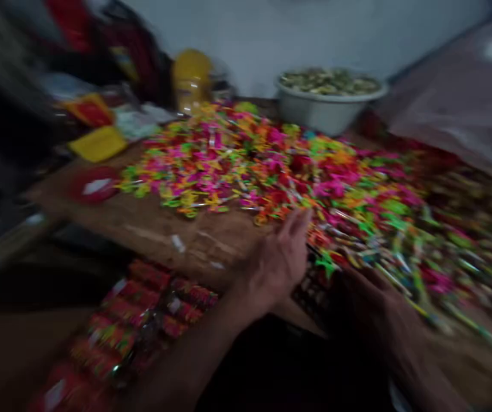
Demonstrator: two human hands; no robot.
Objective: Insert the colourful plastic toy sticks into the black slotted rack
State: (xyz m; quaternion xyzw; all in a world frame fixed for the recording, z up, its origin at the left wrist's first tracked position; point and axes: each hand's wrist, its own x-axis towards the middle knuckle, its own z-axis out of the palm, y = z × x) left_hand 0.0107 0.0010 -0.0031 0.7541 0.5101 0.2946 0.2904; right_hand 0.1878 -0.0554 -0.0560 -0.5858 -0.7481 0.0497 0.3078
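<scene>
A wide heap of small, brightly coloured plastic pieces (237, 166) covers much of the brown table (142, 223). My left hand (284, 257) is at the near edge of the heap, its fingers stretched out and pointing away from me. To its right, my right hand (374, 292) reaches in over the edge of the heap; it is dark and blurred, and what its fingers touch is hidden. Between the hands is a dark basket-like thing (312, 292) with holes, and a green star-shaped piece (326, 263) shows at its far side.
A white tub (331, 106) of small pale pieces stands at the back. A yellow-lidded jar (192, 80), a yellow tray (98, 143) and a red dish (95, 184) are on the left. Red packs (129, 309) lie below the table's near left edge.
</scene>
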